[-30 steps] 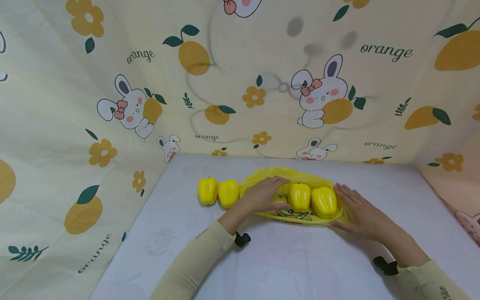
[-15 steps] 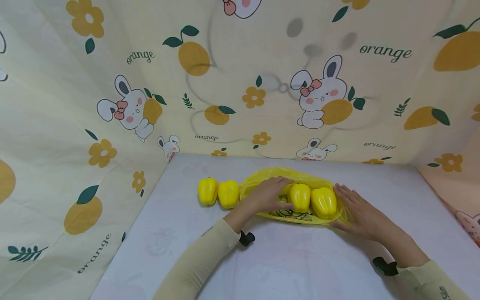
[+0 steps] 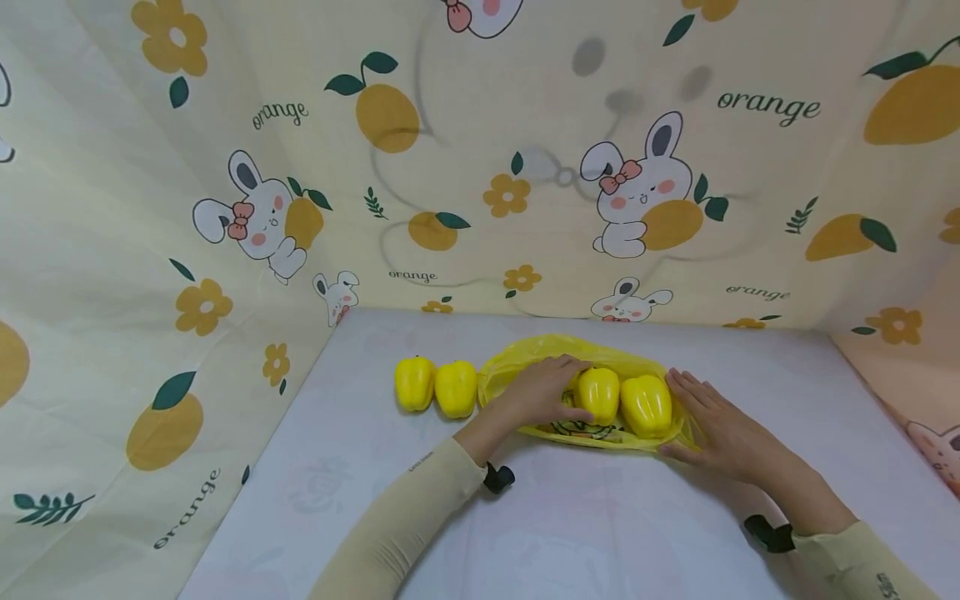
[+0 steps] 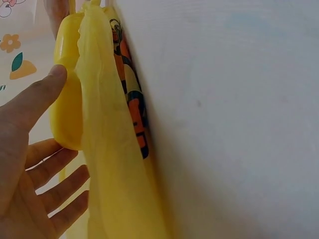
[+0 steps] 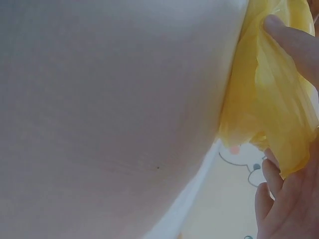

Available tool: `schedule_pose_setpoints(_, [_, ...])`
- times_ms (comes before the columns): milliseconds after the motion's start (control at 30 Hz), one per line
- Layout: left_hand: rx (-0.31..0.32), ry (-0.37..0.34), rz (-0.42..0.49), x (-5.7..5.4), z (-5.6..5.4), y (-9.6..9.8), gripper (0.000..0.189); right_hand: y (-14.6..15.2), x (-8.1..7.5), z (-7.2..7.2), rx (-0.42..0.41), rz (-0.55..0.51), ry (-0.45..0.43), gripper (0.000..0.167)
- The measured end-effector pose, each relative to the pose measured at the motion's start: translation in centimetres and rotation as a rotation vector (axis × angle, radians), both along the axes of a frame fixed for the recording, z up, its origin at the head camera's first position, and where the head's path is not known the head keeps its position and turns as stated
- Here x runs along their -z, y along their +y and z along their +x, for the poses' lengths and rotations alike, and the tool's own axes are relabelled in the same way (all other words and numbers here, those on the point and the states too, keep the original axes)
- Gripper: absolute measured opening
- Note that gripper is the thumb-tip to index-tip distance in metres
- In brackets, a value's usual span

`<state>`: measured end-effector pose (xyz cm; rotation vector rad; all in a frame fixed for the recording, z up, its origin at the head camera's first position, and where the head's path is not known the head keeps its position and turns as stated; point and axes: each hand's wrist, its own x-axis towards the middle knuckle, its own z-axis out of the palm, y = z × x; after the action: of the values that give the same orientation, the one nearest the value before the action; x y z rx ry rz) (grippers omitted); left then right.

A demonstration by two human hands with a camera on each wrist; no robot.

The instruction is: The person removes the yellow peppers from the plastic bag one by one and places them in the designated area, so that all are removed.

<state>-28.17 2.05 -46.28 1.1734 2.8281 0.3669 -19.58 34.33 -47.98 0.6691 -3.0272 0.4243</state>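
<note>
A yellow plastic bag [image 3: 536, 350] with a printed picture lies open on the table. Two glossy yellow bell peppers sit side by side in its mouth: a left one [image 3: 599, 396] and a right one [image 3: 647, 406]. My left hand [image 3: 542, 392] reaches over the bag to the left pepper. In the left wrist view its thumb [image 4: 57, 74] touches that pepper, and the loosely extended fingers spread by its end. My right hand [image 3: 723, 433] rests at the bag's right end, thumb in front and straight fingers behind, bag film [image 5: 284, 99] between them in the right wrist view.
Two more yellow bell peppers, an outer one [image 3: 415, 383] and an inner one [image 3: 456, 389], stand left of the bag. The white-covered table [image 3: 570, 517] meets a patterned cloth backdrop [image 3: 465, 183] behind, with more cloth at both sides.
My left hand has moved slightly to the right, closing the gap to the left pepper in the bag. The right hand, the bag and the peppers look unchanged.
</note>
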Motion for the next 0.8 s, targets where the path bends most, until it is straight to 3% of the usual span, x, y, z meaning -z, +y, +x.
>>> schedule_pose_setpoints(267, [-0.027, -0.001, 0.003, 0.04, 0.14, 0.24, 0.091, -0.05, -0.16, -0.02, -0.004, 0.009, 0.006, 0.121])
schedule_pose_setpoints(600, [-0.013, 0.032, 0.0, 0.57, 0.13, 0.3, 0.088, -0.06, -0.09, 0.01, -0.003, 0.01, 0.005, 0.121])
schedule_pose_setpoints(800, [0.001, -0.001, 0.05, 0.32, 0.33, 0.03, 0.088, -0.05, -0.17, 0.13, -0.002, 0.005, 0.003, 0.12])
